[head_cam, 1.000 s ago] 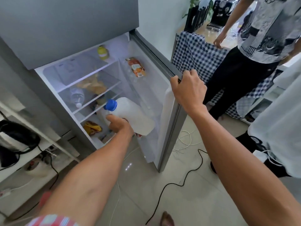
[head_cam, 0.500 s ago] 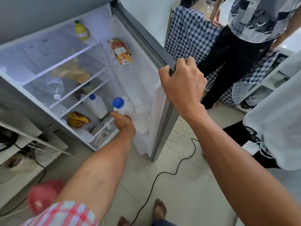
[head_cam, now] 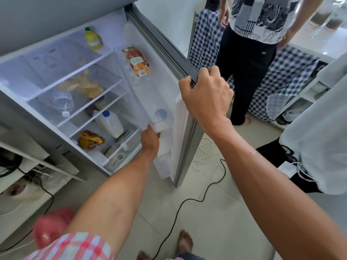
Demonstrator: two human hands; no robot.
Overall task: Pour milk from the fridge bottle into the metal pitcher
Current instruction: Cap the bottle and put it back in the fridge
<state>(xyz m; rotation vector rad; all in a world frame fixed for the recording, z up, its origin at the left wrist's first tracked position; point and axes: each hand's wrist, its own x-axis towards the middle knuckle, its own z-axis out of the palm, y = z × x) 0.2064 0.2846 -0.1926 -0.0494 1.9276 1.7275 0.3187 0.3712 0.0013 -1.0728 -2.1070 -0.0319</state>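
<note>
The white milk bottle [head_cam: 161,124] with a blue cap stands upright in the lower bin of the open fridge door [head_cam: 188,147], partly veiled by the translucent bin wall. My left hand [head_cam: 149,140] reaches in low and grips the bottle's near side. My right hand [head_cam: 205,96] is closed over the top edge of the door. The metal pitcher is not in view.
A second blue-capped white bottle [head_cam: 110,123] stands on the fridge's lower shelf. A person in black trousers [head_cam: 244,72] stands close behind the door, by a checkered-cloth table [head_cam: 203,44]. A black cable [head_cam: 187,201] and white cords [head_cam: 204,152] lie on the floor.
The bottle, held tilted outside the fridge a second ago, has come upright and moved right into the door bin with my left hand on it. My right hand stays on the door.
</note>
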